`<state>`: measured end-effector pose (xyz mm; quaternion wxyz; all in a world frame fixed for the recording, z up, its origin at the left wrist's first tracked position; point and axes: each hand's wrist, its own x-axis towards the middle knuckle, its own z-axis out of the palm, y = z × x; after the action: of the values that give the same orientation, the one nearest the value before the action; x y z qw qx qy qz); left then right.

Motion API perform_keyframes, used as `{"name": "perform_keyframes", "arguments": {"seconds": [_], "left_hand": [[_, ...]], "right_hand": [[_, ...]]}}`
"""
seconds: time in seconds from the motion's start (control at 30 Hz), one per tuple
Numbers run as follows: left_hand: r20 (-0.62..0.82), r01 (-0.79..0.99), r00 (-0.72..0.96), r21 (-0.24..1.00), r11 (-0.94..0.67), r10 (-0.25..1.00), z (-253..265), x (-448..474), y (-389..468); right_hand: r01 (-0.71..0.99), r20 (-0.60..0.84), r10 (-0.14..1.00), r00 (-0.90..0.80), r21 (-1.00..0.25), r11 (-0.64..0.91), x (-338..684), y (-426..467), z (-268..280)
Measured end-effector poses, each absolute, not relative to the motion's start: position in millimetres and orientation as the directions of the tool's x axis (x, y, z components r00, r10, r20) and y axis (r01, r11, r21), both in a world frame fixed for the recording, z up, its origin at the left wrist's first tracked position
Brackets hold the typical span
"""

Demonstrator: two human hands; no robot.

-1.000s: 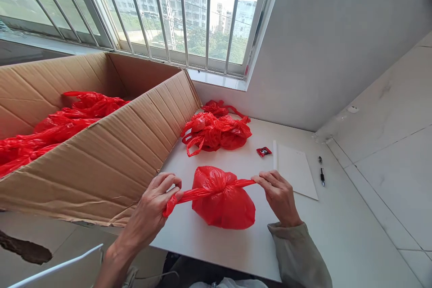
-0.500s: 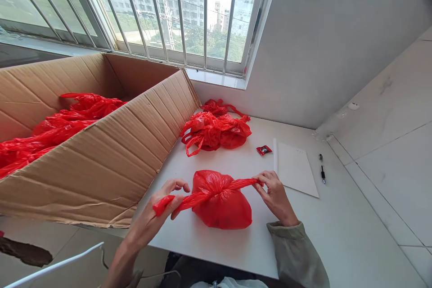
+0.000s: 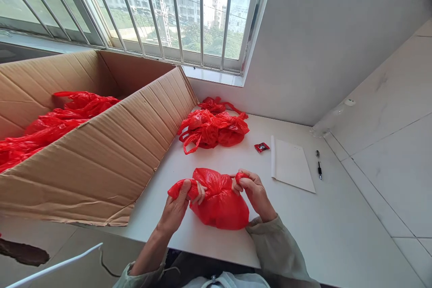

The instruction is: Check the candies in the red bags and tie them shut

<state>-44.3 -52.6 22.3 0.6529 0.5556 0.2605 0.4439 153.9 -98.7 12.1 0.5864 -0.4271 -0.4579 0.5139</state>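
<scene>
A wide white bench (image 3: 337,225) carries the action, and hard against its left edge stands a big open cardboard box (image 3: 91,175), red plastic bags (image 3: 67,121) crumpled inside! Beside it, toward the far edge, sits a heap of knotted red bags (image 3: 216,130), contents hidden. Up front, near the bench's near edge, it's the bulging red bag (image 3: 221,213), gathered at the top, filling out of sight. Behind and right lies a white pad (image 3: 293,166). Left hand (image 3: 178,200) grips one twisted handle, right hand (image 3: 251,186) clutches the other! A black pen (image 3: 319,171) rests toward the right edge; smallest, a dark-red packet (image 3: 262,147), lies left of the pad.
</scene>
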Motion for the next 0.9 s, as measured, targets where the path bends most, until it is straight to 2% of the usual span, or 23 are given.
{"name": "perform_keyframes", "arguments": {"seconds": [0.2,0.33,0.43,0.57,0.73,0.8,0.9], "left_hand": [[0.158,-0.278,0.387,0.959,-0.049,0.908,17.4,-52.1,-51.1],[0.183,-0.062,0.478,0.983,-0.175,0.859,27.2,-59.4,-49.6],[0.207,0.115,0.601,0.933,-0.340,0.772,38.7,-52.6,-53.6],[0.313,0.250,0.593,0.804,-0.539,0.742,42.0,-35.1,-64.2],[0.387,0.262,0.599,0.733,-0.628,0.701,33.7,-23.5,-74.4],[0.377,0.244,0.599,0.754,-0.610,0.706,34.8,-22.6,-75.8],[0.308,0.231,0.601,0.817,-0.529,0.738,38.8,-24.4,-75.3]], "right_hand": [[0.020,0.149,0.989,0.025,-0.989,0.148,159.8,-91.8,1.8],[0.144,0.202,0.979,0.006,-0.969,0.199,149.3,-93.3,14.9],[0.241,0.287,0.957,-0.028,-0.928,0.285,143.1,-99.6,30.1],[0.464,0.466,0.885,-0.006,-0.783,0.415,137.9,-113.3,46.1],[0.727,0.516,0.824,-0.232,-0.471,0.500,120.6,-127.7,63.8],[0.729,0.534,0.797,-0.283,-0.420,0.540,113.6,-130.0,71.3],[0.584,0.546,0.778,-0.311,-0.536,0.610,114.0,-129.9,79.1]]}}
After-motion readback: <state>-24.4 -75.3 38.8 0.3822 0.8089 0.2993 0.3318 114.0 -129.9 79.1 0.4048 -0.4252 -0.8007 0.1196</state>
